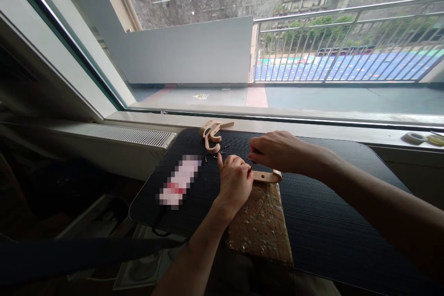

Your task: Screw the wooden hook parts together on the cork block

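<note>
My left hand (236, 179) is closed on a pale wooden hook (269, 176), whose curved end and one drilled hole show to the right of the fingers. The hook lies across the far end of a worn brown board (262, 222) full of small holes. Above it, my right hand (279, 150) is wrapped round what looks like a small screwdriver (252, 165). Its thin shaft points down at the hook beside my left fingers; the handle is mostly hidden. Several screws (222, 152) are scattered beyond my left hand, by a few loose wooden hooks (210, 138).
The black table (322, 212) stands against the window sill (298, 132). A blurred pink and white object (180, 180) lies on its left side. Rolls of tape (414, 138) sit on the sill at right. A white vent grille (138, 134) runs along the left.
</note>
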Tool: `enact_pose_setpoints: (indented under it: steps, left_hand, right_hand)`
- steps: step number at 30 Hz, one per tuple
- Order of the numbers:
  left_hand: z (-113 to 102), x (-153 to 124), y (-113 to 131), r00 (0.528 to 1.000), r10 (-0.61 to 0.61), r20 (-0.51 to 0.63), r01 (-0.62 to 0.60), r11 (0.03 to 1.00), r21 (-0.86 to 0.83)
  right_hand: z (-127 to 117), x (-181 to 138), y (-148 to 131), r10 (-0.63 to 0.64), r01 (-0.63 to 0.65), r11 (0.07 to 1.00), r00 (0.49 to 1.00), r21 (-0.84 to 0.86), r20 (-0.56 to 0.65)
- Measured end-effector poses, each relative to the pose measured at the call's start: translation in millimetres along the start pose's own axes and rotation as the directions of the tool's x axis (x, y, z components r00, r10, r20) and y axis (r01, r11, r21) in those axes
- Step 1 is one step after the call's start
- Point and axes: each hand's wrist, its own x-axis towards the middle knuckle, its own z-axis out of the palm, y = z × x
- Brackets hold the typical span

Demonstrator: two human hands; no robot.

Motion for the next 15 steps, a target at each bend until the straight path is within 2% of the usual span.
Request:
enact_pose_setpoints:
  steps: [9, 15]
  left_hand:
    - [1.2, -2.9, 1.2, 1.0, -0.009, -0.026, 0.01, 1.0, 0.021]
    - [0.8, -3.3, 1.5, 1.0, -0.021, -0.008, 0.021, 1.0, 0.012]
  right_hand:
    - [-7.4, -5.7, -17.9, -0.027, 0.028, 0.999, 1.0, -0.022, 0.014]
    - [-8.4, -5.8, -30.8, 0.082, -0.081, 0.994, 0.997, -0.077, 0.002]
